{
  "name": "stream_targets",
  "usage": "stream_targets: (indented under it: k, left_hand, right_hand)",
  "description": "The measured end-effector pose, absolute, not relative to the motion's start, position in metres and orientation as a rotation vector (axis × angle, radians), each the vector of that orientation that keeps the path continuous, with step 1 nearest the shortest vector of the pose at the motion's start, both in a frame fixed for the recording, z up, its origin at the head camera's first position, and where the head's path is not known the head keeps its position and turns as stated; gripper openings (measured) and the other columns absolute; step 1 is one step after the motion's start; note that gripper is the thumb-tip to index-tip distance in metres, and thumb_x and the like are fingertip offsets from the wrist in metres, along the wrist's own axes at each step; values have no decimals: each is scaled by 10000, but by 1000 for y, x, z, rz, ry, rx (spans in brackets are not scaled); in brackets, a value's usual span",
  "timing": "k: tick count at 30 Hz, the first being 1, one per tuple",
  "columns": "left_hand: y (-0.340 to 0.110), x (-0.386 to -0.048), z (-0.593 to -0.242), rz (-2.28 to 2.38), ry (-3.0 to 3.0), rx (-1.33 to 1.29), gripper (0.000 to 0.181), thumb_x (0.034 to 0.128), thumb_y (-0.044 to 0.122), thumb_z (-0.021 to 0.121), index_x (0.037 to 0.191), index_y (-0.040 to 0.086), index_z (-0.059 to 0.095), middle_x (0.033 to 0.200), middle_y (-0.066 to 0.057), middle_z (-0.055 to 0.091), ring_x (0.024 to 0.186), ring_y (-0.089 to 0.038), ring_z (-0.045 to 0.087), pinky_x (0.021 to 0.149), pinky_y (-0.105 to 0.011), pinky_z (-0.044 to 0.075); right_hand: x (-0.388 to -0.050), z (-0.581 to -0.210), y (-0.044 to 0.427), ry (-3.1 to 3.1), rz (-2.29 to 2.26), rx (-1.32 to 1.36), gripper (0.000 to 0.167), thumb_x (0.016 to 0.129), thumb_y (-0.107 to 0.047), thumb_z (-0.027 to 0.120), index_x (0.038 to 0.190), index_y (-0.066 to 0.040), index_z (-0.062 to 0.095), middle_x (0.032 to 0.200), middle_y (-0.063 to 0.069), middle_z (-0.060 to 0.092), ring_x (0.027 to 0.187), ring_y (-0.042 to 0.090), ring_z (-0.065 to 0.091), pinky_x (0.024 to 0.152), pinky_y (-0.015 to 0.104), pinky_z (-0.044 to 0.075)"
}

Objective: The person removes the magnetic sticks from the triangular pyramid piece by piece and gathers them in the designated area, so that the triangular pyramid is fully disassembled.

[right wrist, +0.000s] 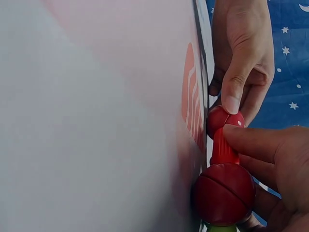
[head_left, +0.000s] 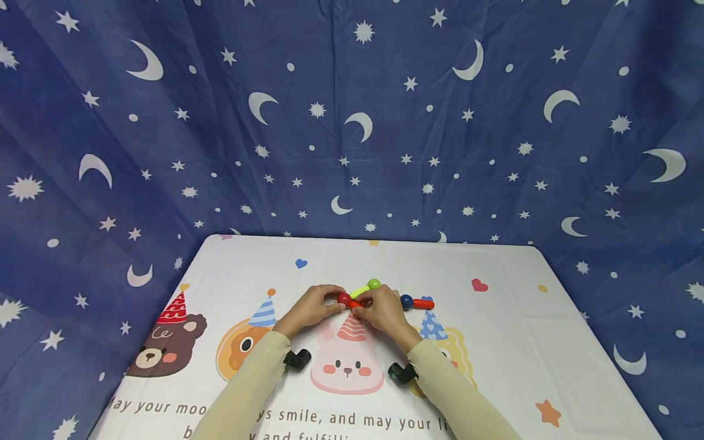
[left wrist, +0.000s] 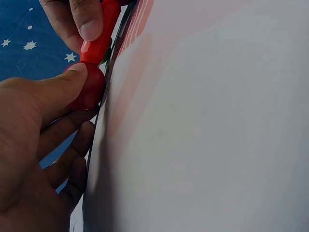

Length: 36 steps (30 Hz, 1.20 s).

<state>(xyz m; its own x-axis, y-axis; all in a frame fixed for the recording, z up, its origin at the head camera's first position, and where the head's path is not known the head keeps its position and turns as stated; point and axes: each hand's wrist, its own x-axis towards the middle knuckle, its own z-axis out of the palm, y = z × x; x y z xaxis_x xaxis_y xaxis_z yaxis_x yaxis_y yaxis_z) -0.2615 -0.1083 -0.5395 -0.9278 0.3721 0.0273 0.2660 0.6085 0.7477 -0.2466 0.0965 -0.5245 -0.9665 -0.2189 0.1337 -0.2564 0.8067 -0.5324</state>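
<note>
My left hand point(head_left: 315, 307) pinches a red ball point(head_left: 343, 299) between thumb and fingers, low at the tabletop. Joined to that ball is a short red rod point(left wrist: 100, 47), which my right hand point(head_left: 387, 310) pinches. In the right wrist view a second red ball point(right wrist: 224, 194) sits at the rod's other end, with a bit of a green piece point(right wrist: 222, 228) past it; the head view hides this ball behind the right hand. Just beyond the hands lies a yellow-green rod point(head_left: 360, 291) with a light green ball point(head_left: 374, 284) at its far end.
Right of my right hand, a dark blue ball point(head_left: 406, 302) and a red-orange rod point(head_left: 423, 304) lie in line on the table. A white cloth point(head_left: 511, 354) printed with cartoon animals and words covers the table. Behind it hangs a blue curtain point(head_left: 385, 201) with moons and stars.
</note>
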Motion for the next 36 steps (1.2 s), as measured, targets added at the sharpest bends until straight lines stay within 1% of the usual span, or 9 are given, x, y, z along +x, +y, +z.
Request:
stream_targets:
  k: [9,18,21,27,31,32,34,36]
  left_hand:
    - [-109,-261,-539,1233,2695,574,306,885,227,733,1184,177,692,1162,-5,707,1189,-231,597,1081,-476,413]
    - [-109,-263,-540,1205,2715,571,302,894,232,721,1192,194,689,1167,13,703,1173,-223,591,1076,-476,411]
    - [-110,-263,-541,1210,2707,556,301,894,230,720,1192,202,687,1168,14,698,1173,-222,587,1077,-476,409]
    - [-110,-264,-542,1230,2698,559,299,902,235,711,1197,198,683,1156,12,700,1179,-213,591,1079,-465,412]
    - [-110,-264,-543,1244,2686,571,302,906,238,706,1203,192,679,1154,9,702,1182,-211,594,1079,-463,411]
    - [-110,-264,-543,1241,2686,568,303,908,242,704,1206,194,677,1160,8,701,1188,-214,592,1083,-464,408]
    - [-110,-264,-543,1238,2679,551,306,912,252,700,1213,201,674,1173,9,697,1202,-218,585,1092,-467,400]
    - [-110,-263,-542,1233,2674,534,314,915,262,697,1223,205,670,1188,5,691,1217,-225,578,1099,-475,393]
  right_hand:
    - [-249,-527,98,-2926,903,395,194,760,-312,844,898,-181,804,687,-77,646,795,123,464,767,323,314]
    - [-247,-521,101,-2934,1055,407,190,753,-290,853,903,-190,792,713,-57,648,818,146,488,828,383,324]
    - [-246,-522,102,-2941,1064,420,189,750,-291,855,906,-206,791,713,-75,635,801,136,489,813,374,314]
    - [-245,-521,103,-2934,1054,489,148,746,-276,858,871,-243,787,727,-110,669,783,121,513,809,367,301]
    - [-247,-516,107,-2945,1096,493,176,771,-282,840,924,-217,782,750,-74,655,739,139,506,734,337,370]
    - [-248,-514,109,-2939,1104,494,187,780,-279,833,944,-206,779,757,-58,649,738,147,496,711,326,376]
    - [-251,-512,112,-2900,1079,528,210,791,-264,823,979,-189,771,824,-36,678,761,174,517,697,324,396]
    - [-255,-511,115,-2853,1006,567,221,791,-244,823,995,-184,764,908,-22,708,842,192,531,759,350,402]
